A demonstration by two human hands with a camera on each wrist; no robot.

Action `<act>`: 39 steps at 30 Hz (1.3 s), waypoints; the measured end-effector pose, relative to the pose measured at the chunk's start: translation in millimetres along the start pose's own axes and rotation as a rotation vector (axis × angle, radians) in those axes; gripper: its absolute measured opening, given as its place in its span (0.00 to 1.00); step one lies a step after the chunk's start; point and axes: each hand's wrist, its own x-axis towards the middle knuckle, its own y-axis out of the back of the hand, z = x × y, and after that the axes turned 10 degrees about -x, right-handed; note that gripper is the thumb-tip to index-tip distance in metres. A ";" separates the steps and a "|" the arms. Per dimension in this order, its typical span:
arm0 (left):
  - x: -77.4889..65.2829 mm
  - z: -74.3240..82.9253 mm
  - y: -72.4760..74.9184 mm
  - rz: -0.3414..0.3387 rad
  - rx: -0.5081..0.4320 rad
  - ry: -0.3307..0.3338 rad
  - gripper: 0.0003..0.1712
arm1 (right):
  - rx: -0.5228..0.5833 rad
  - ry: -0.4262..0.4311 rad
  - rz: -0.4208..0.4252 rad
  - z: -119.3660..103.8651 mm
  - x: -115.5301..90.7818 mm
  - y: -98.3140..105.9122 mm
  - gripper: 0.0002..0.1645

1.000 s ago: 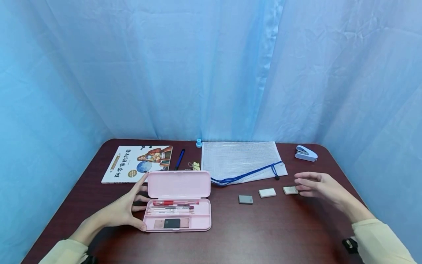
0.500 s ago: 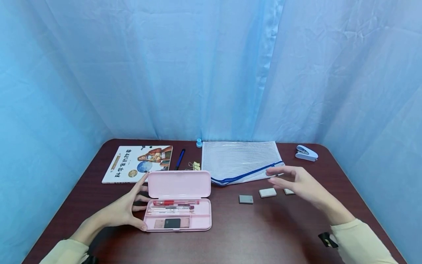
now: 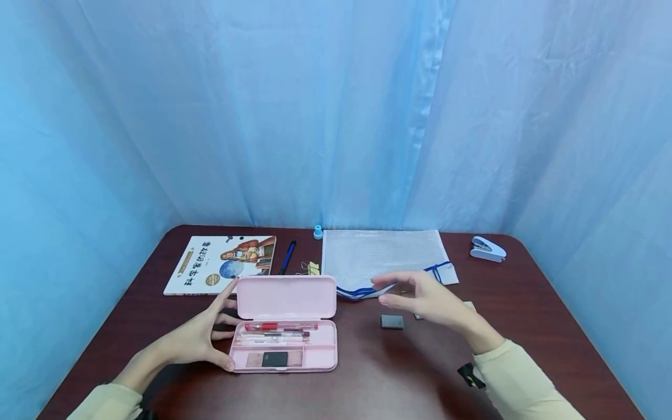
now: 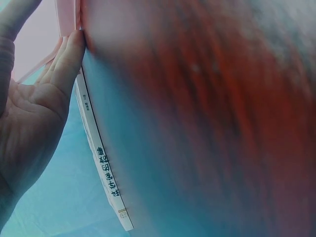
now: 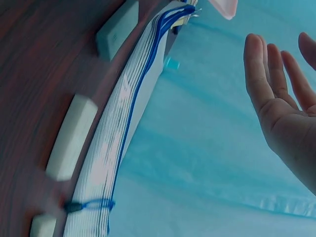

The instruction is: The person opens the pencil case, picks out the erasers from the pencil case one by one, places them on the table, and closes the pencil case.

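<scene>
An open pink pencil case (image 3: 286, 297) stands at the left with its lid raised. Several pens (image 3: 278, 334) fill its long compartment, and a dark-banded block (image 3: 275, 359) lies in the front one. My left hand (image 3: 191, 338) rests on the case's left side, fingers spread, thumb at the front corner and index finger by the lid. Over the table to the right, my right hand (image 3: 427, 300) hovers with nothing in it, fingers extended. Beneath it lie a grey eraser (image 3: 392, 322), a white eraser (image 5: 71, 138) and another pale eraser (image 5: 43, 226), the last two partly covered in the head view.
Behind the erasers lies a mesh zip bag (image 3: 378, 256) with a blue zip. A book (image 3: 220, 265), a blue pen (image 3: 287, 256), a yellow binder clip (image 3: 313, 268) and a small blue object (image 3: 318, 232) sit behind the case. A stapler (image 3: 488, 249) stands far right.
My right hand has moved left from the pale eraser at the right, past the white one, toward the grey eraser. The left hand keeps its place on the case.
</scene>
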 end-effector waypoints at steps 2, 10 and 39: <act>-0.7 -0.4 -0.6 -0.001 0.005 0.001 0.82 | -0.006 0.018 -0.008 -0.1 6.7 -7.2 0.25; -2.8 1.1 0.8 0.003 0.007 -0.003 0.82 | 0.013 0.094 -0.056 -17.6 36.5 -40.6 0.25; -1.5 -1.1 1.6 -0.021 -0.018 -0.042 0.81 | -0.037 0.141 -0.269 -46.9 89.2 -148.2 0.19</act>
